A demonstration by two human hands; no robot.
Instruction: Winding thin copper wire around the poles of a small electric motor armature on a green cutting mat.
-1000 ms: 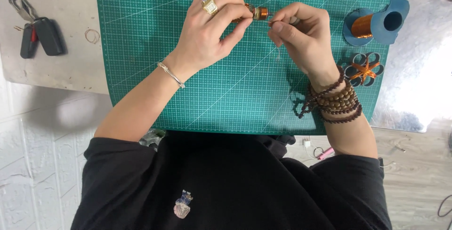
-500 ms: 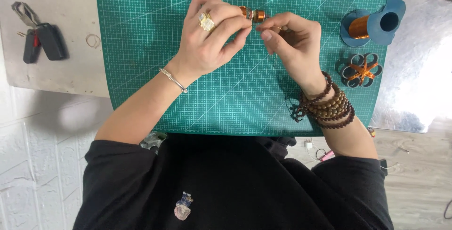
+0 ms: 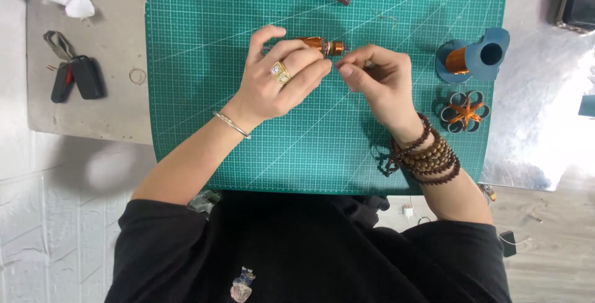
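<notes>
Evidently, a small copper-wound coil (image 3: 322, 45) is pinched above the green cutting mat (image 3: 204, 30) by the left hand (image 3: 279, 83), steadied while the right hand (image 3: 378, 76) pinches at its end.

Both hands (image 3: 338, 76) raised — fingertips (pinched) together

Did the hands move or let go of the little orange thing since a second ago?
Hardly. The left hand still pinches the small copper-wound piece, and the right hand still works at its end, fingers now a bit closer together. Nothing was let go. The view shifted, so the green mat, keys and blue spool only appear lower.
</notes>
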